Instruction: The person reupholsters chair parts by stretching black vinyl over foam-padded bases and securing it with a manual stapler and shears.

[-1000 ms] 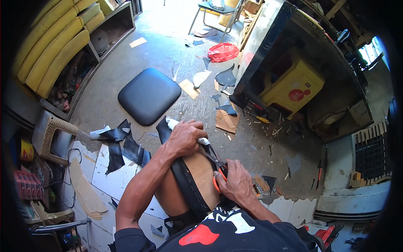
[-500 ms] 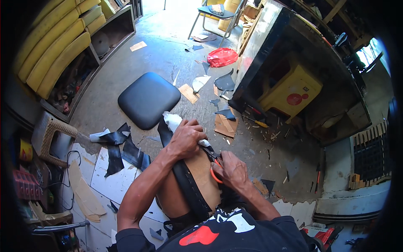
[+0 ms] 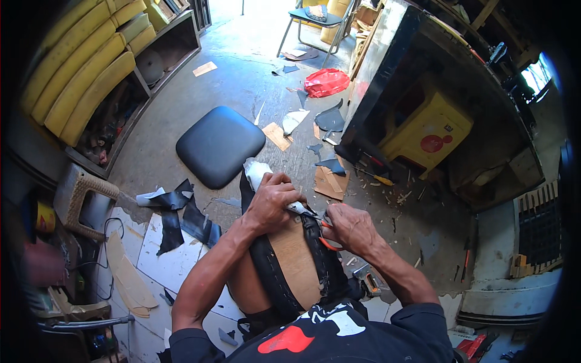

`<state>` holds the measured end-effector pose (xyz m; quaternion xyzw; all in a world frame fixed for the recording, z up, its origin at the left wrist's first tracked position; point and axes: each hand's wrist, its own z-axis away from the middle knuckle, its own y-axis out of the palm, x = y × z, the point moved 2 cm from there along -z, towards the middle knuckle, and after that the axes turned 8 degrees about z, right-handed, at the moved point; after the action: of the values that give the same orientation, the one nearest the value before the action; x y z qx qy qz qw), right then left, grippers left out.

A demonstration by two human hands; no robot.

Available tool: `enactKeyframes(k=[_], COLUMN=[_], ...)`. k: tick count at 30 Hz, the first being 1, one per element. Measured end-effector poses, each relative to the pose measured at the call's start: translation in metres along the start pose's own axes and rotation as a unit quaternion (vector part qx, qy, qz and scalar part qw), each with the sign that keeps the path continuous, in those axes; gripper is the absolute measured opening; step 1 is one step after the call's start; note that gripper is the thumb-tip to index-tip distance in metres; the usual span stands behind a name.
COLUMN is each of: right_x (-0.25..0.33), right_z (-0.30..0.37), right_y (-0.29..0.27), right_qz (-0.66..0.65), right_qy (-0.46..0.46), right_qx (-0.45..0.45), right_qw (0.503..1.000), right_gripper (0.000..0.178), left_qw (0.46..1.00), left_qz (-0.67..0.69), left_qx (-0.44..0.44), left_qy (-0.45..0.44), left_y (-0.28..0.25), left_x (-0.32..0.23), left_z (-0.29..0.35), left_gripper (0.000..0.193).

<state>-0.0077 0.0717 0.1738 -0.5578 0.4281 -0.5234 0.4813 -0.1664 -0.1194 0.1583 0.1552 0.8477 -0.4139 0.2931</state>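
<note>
On my lap lies a seat panel with a bare wooden back (image 3: pixel 295 259). Black upholstery vinyl (image 3: pixel 273 273) is folded over its edges, with a line of fastenings along the strip. My left hand (image 3: pixel 273 201) grips the loose vinyl at the panel's far end, where its white underside (image 3: pixel 258 172) shows. Closed round orange-handled scissors (image 3: pixel 330 245), my right hand (image 3: pixel 352 228) is just right of that end. The scissor blades reach toward the gripped vinyl; their tips are partly hidden by the material.
Ahead on the floor lies a black padded seat (image 3: pixel 221 147). Black vinyl offcuts (image 3: pixel 196 224) lie at left. A staple gun (image 3: pixel 367 280) rests beside my right forearm. Farther right are a screwdriver (image 3: pixel 382 179), a red plastic bag (image 3: pixel 327 82) and a yellow stool (image 3: pixel 426 130) under a bench.
My right hand has moved up and to the right with the scissors, uncovering the panel's right strip and the staple gun. My left hand keeps its grip. The whole view has shifted slightly.
</note>
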Motion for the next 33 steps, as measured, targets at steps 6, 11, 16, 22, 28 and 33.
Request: enactKeyframes(k=[6,11,16,22,28,33], right_x=[0.018,0.031,0.023,0.032,0.022,0.024], right_z=[0.009,-0.001,0.016,-0.007,-0.014,-0.018], right_y=[-0.019,-0.013,-0.029,-0.014,-0.012,-0.015], right_qz=[-0.021,0.060,0.037,0.079,0.007,0.048], right_qy=[0.090,0.096,0.071,0.049,0.075,-0.023], right_qx=[0.017,-0.075,-0.061,-0.120,0.074,-0.130], right_qw=[0.996,0.991,0.995,0.988,0.994,0.990], right_gripper=[0.042,0.052,0.054,0.047,0.040,0.040], left_qw=[0.992,0.991,0.980,0.987,0.980,0.909], left_qz=[0.039,0.017,-0.001,-0.034,-0.048,-0.046], left_qx=[-0.088,-0.108,-0.180,-0.151,-0.185,-0.369], left_qy=[-0.080,-0.073,-0.080,-0.045,-0.056,-0.190], left_y=[0.001,0.009,0.009,0.021,0.016,0.022], left_x=[0.002,-0.015,-0.018,-0.030,-0.050,-0.087], left_z=[0.005,-0.007,-0.012,-0.012,0.005,0.047], left_gripper=[0.029,0.017,0.018,0.024,0.026,0.029])
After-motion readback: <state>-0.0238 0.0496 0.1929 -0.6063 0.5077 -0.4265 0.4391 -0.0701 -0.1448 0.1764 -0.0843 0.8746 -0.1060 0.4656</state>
